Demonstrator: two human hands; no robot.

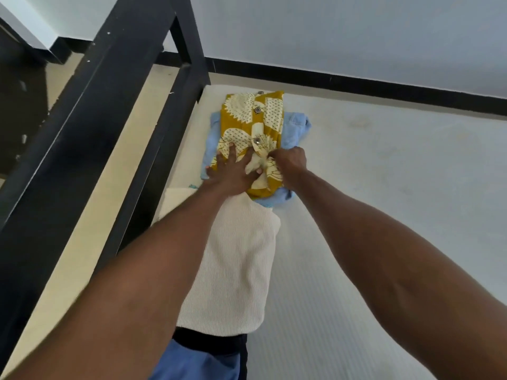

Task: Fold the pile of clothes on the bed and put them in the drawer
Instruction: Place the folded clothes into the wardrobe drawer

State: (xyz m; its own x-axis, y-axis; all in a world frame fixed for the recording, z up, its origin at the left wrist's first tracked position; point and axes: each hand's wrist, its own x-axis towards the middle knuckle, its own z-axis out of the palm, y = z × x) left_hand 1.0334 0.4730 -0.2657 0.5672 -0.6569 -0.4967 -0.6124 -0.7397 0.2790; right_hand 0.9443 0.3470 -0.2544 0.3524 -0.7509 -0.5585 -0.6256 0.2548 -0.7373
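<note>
Shirt (pixel 253 133) — mustard, cream leaf print, buttoned, folded narrow — atop blue garment (pixel 295 130)

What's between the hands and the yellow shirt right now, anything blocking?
Nothing visible. The left hand presses flat on the yellow patterned shirt, and the right hand grips its bunched fabric near the middle. The shirt lies on a light blue garment on the mattress. No drawer is in view.

Head-worn view looks steeply down, close over the bed (pixel 384 187).
</note>
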